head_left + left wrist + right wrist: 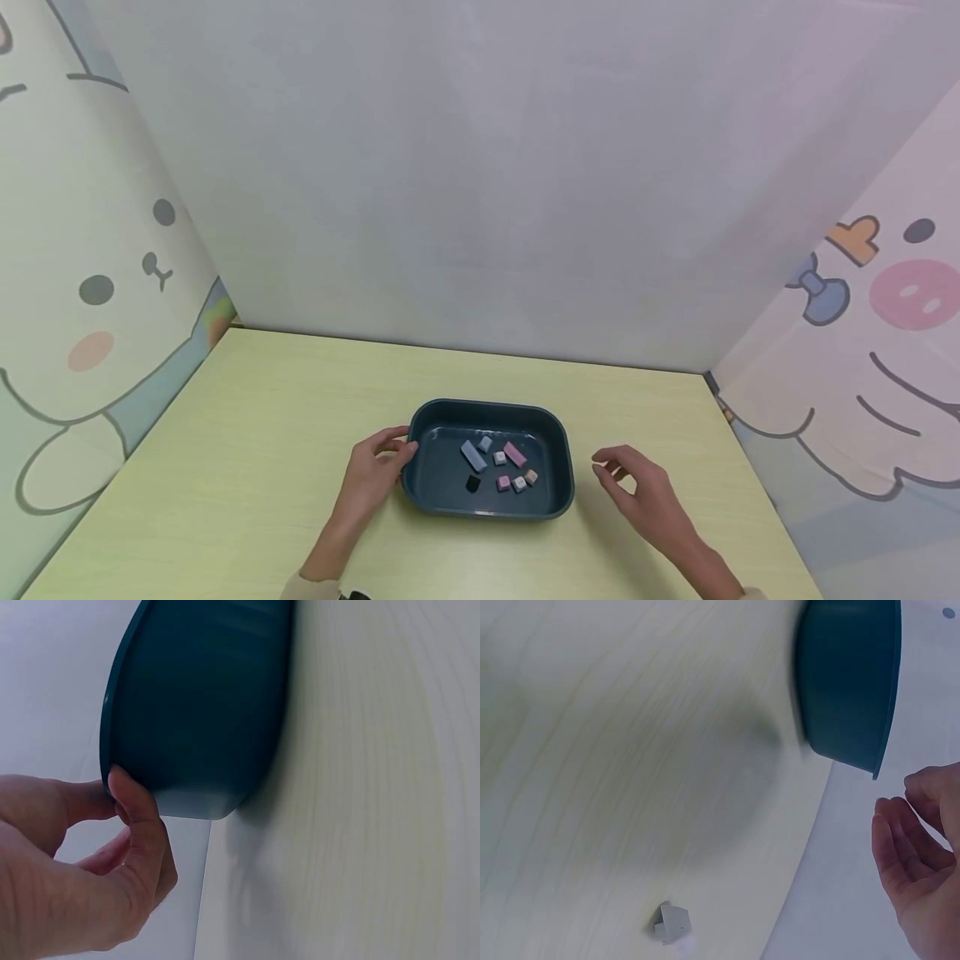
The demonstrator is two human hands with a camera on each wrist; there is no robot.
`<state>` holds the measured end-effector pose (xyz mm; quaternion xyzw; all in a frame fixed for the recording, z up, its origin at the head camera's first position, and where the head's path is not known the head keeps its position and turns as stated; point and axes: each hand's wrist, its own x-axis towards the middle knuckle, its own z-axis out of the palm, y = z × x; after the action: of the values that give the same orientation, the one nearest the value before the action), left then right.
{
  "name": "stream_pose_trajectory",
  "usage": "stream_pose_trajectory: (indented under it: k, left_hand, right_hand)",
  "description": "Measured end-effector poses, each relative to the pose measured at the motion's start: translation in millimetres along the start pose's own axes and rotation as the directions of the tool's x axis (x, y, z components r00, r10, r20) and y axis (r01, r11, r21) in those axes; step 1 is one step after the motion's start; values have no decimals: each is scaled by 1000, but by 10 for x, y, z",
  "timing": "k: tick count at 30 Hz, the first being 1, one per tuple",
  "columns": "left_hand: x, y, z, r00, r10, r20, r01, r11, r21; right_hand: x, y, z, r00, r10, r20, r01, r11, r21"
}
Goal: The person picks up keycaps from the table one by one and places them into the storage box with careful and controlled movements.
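Observation:
A dark teal plastic bin (438, 479) with rounded corners stands on the table in the head view. Inside lie several small pieces: a light-blue bar (473, 456), a pink bar (515, 454), a black piece (472, 483) and little cubes in pink (503, 483), white (520, 484), tan (531, 477) and pale blue (486, 444). My left hand (371, 475) pinches the bin's left rim, thumb and fingers on either side of the wall (195, 712). Off the bin's right end, my right hand (648, 496) hovers with loosely bent fingers, nothing between them.
The pale yellow wooden table (262, 467) meets a plain light backdrop (465, 208) behind. Cartoon-printed panels flank it, left (90, 250) and right (885, 350). A small grey piece (675, 924) shows on the table surface in the right wrist view.

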<state>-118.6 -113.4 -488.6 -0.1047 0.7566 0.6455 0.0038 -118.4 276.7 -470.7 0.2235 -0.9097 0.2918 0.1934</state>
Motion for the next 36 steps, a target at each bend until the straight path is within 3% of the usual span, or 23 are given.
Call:
stream_pose_trajectory:
  k: [23,36]
  left_hand:
    - [3,-5,-6,1000,2,4,-2,1000,-2]
    - [4,-22,-4,1000,10,-2,-10,1000,-15]
  right_hand:
    - [-232,66,-72,987,162,7,-162,986,-34]
    - [-359,96,-109,985,173,-17,-174,984,-45]
